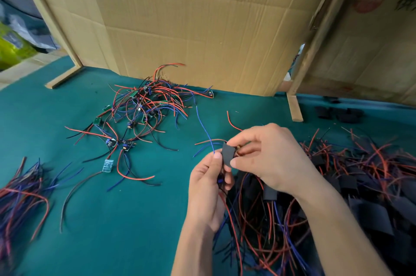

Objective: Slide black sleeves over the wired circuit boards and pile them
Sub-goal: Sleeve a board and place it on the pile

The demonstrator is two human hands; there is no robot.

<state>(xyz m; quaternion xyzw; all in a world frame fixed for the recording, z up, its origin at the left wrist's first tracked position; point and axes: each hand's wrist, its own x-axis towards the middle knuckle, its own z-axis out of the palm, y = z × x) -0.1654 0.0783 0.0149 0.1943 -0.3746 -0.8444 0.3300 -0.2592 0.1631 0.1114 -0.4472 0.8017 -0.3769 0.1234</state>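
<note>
My right hand point(267, 158) pinches a flat black sleeve point(227, 154) between thumb and fingers, above the green table. Just below it, my left hand point(207, 190) grips a wired circuit board; the board itself is mostly hidden in my fingers, and its red, blue and black wires point(206, 131) stick out above and hang below. A tangle of bare wired boards point(144, 107) lies at the back centre. A pile of sleeved boards point(351, 176) with red and blue wires spreads over the right side, under my right forearm.
A bundle of loose wires point(22, 188) lies at the left edge. Spare black sleeves point(337, 113) sit at the back right. A cardboard wall point(202, 28) on wooden battens closes off the back, with one wooden foot point(295, 108) standing on the green felt point(112, 230).
</note>
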